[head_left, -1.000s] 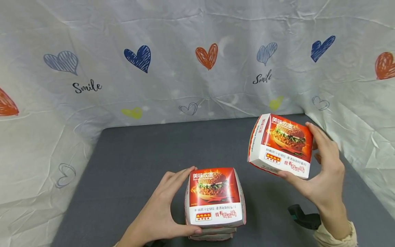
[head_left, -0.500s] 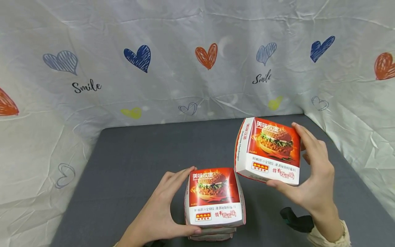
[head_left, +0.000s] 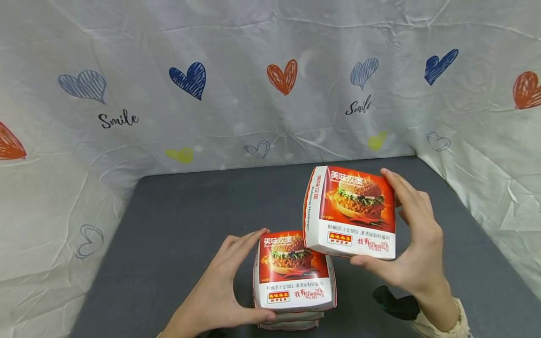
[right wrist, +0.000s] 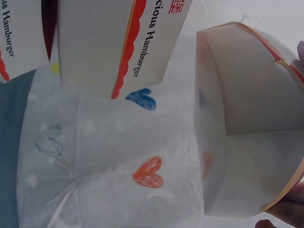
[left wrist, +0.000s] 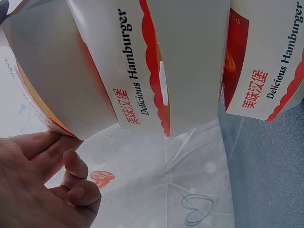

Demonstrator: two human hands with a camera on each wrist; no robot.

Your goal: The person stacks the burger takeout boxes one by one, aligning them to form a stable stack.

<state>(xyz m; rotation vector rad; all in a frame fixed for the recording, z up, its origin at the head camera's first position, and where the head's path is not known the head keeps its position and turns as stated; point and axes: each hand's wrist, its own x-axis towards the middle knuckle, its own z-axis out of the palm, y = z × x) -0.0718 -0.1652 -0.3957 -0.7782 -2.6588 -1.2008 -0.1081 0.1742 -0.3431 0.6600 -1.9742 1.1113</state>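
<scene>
My left hand grips the top hamburger box of a small stack, with the thumb on its near edge and fingertips at its far left corner. Under it, the lower boxes show only their front edges; the left wrist view gives their white sides with lettering. My right hand holds another hamburger box tilted above the stack, between thumb and fingers. This held box covers the top box's upper right corner in the head view. Its white underside faces the right wrist camera.
A dark grey table lies beneath everything. Behind and beside it hangs a white cloth printed with hearts and "Smile". The black wrist strap sits beside my right wrist.
My right hand has carried its hamburger box leftward and slightly down, from the right side to partly over the stack. The left hand and stack have stayed in place.
</scene>
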